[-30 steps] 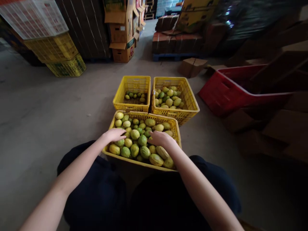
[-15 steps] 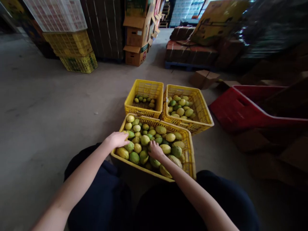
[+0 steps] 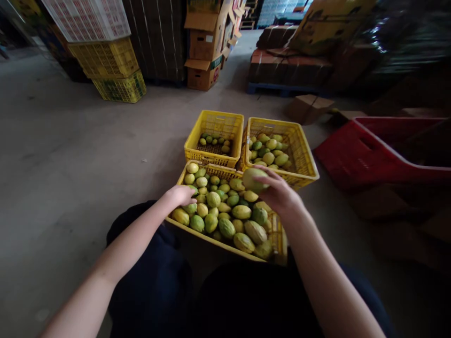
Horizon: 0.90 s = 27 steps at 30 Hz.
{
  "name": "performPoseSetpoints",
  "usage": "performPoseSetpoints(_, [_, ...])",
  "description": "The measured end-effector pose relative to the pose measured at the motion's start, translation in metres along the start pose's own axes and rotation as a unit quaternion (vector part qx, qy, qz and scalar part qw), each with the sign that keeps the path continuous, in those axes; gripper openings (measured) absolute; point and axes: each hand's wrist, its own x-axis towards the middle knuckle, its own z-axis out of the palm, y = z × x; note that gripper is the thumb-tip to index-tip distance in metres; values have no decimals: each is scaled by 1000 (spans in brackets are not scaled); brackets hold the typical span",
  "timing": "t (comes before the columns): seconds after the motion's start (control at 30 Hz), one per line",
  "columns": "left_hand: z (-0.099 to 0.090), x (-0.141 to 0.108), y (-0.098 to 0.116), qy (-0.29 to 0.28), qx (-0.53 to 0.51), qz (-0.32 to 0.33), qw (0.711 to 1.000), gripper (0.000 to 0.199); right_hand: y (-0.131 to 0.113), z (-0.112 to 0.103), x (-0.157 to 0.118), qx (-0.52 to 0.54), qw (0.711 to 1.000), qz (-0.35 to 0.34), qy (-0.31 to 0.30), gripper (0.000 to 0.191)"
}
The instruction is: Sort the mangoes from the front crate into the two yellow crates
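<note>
A large pale yellow-green lemon-shaped fruit [image 3: 254, 180] is in my right hand [image 3: 282, 192], raised over the far right rim of the near crate. My fingers and thumb wrap round its right side. Many similar fruits, yellow to green and of mixed sizes, lie in this near yellow crate [image 3: 284, 244]. At its left side my left hand [image 3: 182, 195] reaches in among them. Its fingers and thumb curl round a green fruit [image 3: 193, 189], mostly hidden beneath them, which still rests in the pile.
Behind the near crate stand a left yellow crate [image 3: 211, 158] with a few small fruits and a right yellow crate [image 3: 310, 162], partly filled. A red bin [image 3: 347, 155] is at the right. Stacked crates [image 3: 114, 58] and cardboard boxes [image 3: 203, 77] stand farther back.
My right hand has come up from the middle of the pile, moving right and away from me, with a fruit in it. My left hand has stayed at nearly the same spot.
</note>
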Motion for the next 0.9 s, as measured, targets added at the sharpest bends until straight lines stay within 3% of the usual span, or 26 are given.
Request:
performPoseSetpoints(0.07, [5,8,9,-22,77,3,997,24,-22,-14,-22,118,993,-10,23,31])
performPoseSetpoints(0.13, [11,16,19,-40,130,8,991,27,-30,-30,-39,197,977,7,86,20])
performPoseSetpoints(0.23, [21,28,32,-56,145,11,988,25,-24,-52,-44,270,933,71,225,10])
performPoseSetpoints(0.3, [30,35,39,-65,151,13,986,23,-17,-62,-38,294,910,89,280,9])
performPoseSetpoints(0.4, [42,45,49,-74,149,21,986,20,-9,-74,-30,311,904,89,280,10])
performPoseSetpoints(0.57, [55,63,64,-78,137,42,987,17,-8,-82,-37,298,924,77,226,15])
performPoseSetpoints(0.9, [72,98,80,-92,204,43,974,22,-15,-74,-53,324,895,113,286,13])
